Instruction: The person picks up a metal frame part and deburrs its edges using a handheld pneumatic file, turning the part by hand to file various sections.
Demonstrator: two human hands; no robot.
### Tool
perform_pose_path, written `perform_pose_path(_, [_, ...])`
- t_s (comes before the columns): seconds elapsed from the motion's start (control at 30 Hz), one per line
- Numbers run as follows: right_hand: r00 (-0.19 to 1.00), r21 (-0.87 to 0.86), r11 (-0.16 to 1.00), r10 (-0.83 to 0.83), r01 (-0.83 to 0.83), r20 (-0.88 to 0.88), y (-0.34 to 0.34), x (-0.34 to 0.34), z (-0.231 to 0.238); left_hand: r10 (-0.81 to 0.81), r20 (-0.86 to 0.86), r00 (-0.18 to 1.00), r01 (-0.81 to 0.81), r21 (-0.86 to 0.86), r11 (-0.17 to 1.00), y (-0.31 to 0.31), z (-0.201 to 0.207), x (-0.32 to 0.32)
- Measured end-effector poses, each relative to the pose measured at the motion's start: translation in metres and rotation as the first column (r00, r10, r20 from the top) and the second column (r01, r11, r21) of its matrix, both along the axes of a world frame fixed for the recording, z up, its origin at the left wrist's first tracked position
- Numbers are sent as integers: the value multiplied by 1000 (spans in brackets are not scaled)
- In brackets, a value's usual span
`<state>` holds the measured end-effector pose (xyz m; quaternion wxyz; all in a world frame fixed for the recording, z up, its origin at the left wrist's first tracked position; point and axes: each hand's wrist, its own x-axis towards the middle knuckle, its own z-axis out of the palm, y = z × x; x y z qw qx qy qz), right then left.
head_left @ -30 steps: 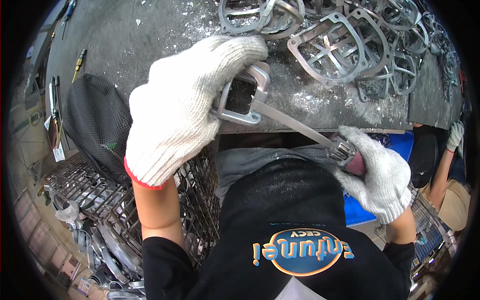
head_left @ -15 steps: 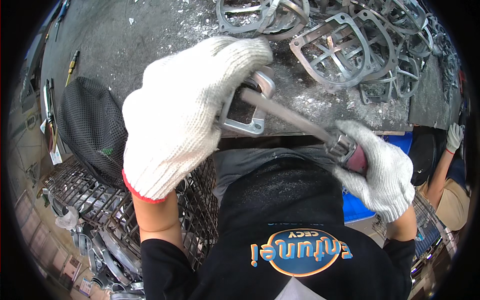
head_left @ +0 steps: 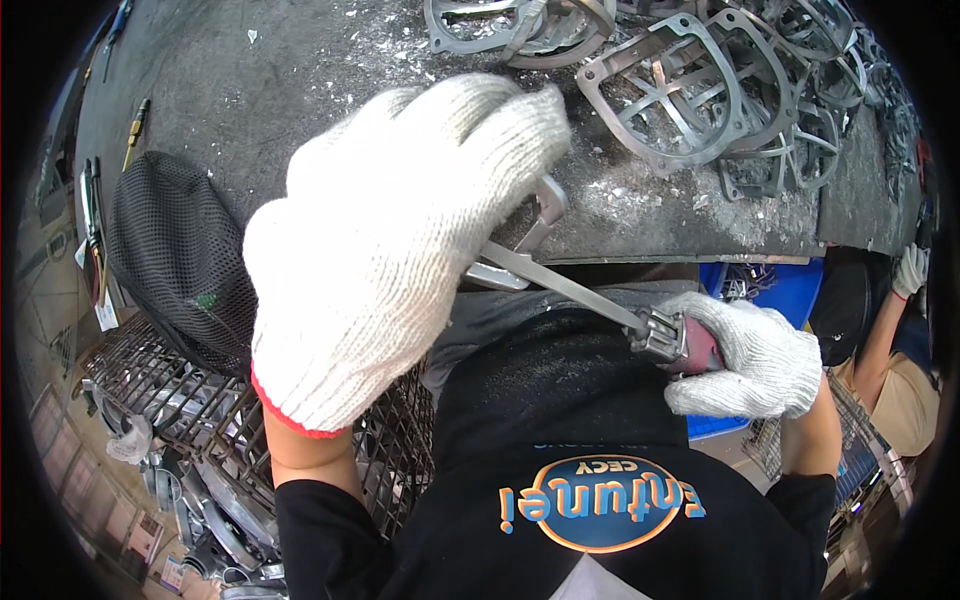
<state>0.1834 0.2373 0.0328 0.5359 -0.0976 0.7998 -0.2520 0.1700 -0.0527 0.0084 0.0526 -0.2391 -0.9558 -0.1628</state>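
Observation:
My left hand [head_left: 385,240], in a white knit glove with a red cuff, is closed over a small silver metal frame casting [head_left: 549,203] at the bench's near edge. The glove hides most of that frame. My right hand [head_left: 765,365], also gloved, grips the red handle of a file [head_left: 575,288], which has a metal clamp between handle and blade. The long flat blade slants up to the left, and its far end meets the frame beside my left glove. Whether the tip passes inside the frame is hidden.
Several grey metal frames [head_left: 735,125] are heaped at the bench's far right, among metal flakes. A black mesh cap [head_left: 175,265] lies at left, above a wire basket [head_left: 225,400] of metal parts. A blue bin [head_left: 790,295] stands right. Another person's gloved hand [head_left: 910,270] shows far right.
My left hand has turned and tilted the frame, hiding more of it. My right hand has shifted slightly left and down with the file.

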Motion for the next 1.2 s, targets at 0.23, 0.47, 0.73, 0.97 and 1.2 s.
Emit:
perform_pose_path(0.23, [992, -75, 995, -68, 60, -110, 15, 12, 5, -8, 14, 1000, 6, 105, 994, -6, -6, 2])
perform_pose_path(0.47, [994, 69, 991, -113, 112, 4, 2, 6, 1, 19, -41, 999, -20, -28, 999, 11, 1, 11])
perform_pose_path(0.73, [993, -59, 996, -69, 63, -100, 8, 10, -1, 20, -90, 996, -23, -29, 999, 6, -7, 12])
perform_pose_path(0.97, [984, -22, 1000, -13, 9, -177, 5, 23, 12, -2, -91, 996, 7, 52, 999, 5, -7, 8])
perform_pose_path(1.2, [859, 88, 995, 10, 41, -511, -2, 32, 21, -71, -27, 997, 72, 26, 997, 1, -9, 3])
